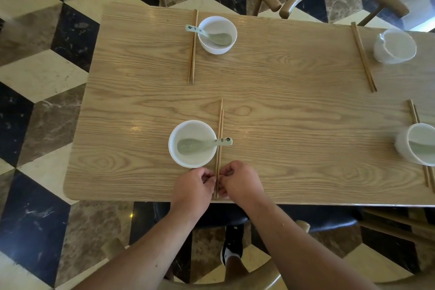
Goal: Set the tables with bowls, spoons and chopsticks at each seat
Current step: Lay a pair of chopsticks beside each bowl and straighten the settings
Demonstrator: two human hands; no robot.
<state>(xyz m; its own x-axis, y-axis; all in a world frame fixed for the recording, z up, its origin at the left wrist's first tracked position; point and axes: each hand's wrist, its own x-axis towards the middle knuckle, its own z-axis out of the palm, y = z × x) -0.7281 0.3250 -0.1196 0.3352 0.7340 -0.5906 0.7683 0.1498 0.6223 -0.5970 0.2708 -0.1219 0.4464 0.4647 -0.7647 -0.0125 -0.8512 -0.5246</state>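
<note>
Both forearms reaching in, left hand and right hand meeting side by side, curled fingers pinching the near ends of the chopsticks at the table edge. Chopsticks lying just right of the bowl, spoon handle crossing over them. Knuckles partly hiding the chopstick ends; far-right bowl getting cut off by the frame.

white bowls, pale green spoons, tan wood-grain table, black-cream-brown checkered floor

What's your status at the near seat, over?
Both pinching: left hand and right hand on the near chopsticks, at their near ends. Pair beside near bowl, far tips uneven. In the way: spoon handle lies across them.
</note>
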